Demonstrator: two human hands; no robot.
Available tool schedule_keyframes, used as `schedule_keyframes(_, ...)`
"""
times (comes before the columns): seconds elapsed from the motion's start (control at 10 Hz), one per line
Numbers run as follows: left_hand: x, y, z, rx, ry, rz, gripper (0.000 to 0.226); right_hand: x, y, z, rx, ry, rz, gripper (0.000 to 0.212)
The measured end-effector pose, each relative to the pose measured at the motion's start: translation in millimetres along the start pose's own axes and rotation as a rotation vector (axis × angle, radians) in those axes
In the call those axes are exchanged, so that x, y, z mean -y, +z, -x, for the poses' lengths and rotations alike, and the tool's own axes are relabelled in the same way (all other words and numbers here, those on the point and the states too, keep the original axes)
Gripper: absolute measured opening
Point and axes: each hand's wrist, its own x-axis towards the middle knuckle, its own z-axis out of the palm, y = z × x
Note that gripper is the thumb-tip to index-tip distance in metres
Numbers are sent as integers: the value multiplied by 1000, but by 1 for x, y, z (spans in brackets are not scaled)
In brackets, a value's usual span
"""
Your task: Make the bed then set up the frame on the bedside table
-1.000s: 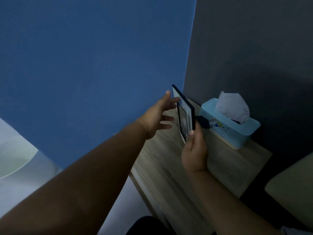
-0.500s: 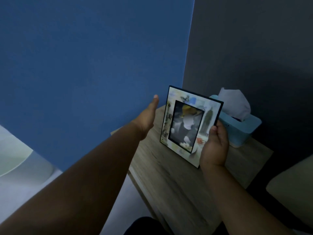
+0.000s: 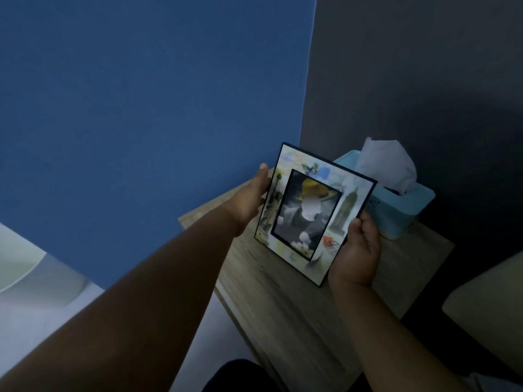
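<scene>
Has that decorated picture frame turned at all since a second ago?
Yes. The decorated picture frame was edge-on beside the light blue tissue box; now its front faces the camera, held by the left hand and right hand.

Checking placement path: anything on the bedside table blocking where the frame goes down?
Nothing visible does. The frame, held by the left hand and right hand, is over bare wood of the bedside table. The tissue box sits behind it, toward the back right corner.
</scene>
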Motion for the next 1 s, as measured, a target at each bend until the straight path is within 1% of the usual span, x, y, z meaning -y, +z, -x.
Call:
schedule_keyframes(0.2,1,3,-4,10,6,0,70,-7,-2,8,-47,11,7,28)
schedule_keyframes(0.4,5,2,-4,-3,37,-16,66,-11,-4,10,-41,12,5,29)
schedule_keyframes(0.6,12,-1,-6,0,-4,-66,77,-13,-6,14,-49,-6,29,31)
schedule_keyframes(0.7,8,3,0,0,17,-52,67,-11,-6,14,-40,14,13,30)
schedule_keyframes(0.8,0,7,7,4,33,-53,62,6,-5,14,-21,44,-38,32)
schedule_keyframes(0.9,-11,1,2,12,37,-60,79,16,-6,4,-8,3,-93,31)
schedule_keyframes(1.0,-26,-12,-14,-42,104,-56,98,38,-2,-2,-4,-33,-73,33)
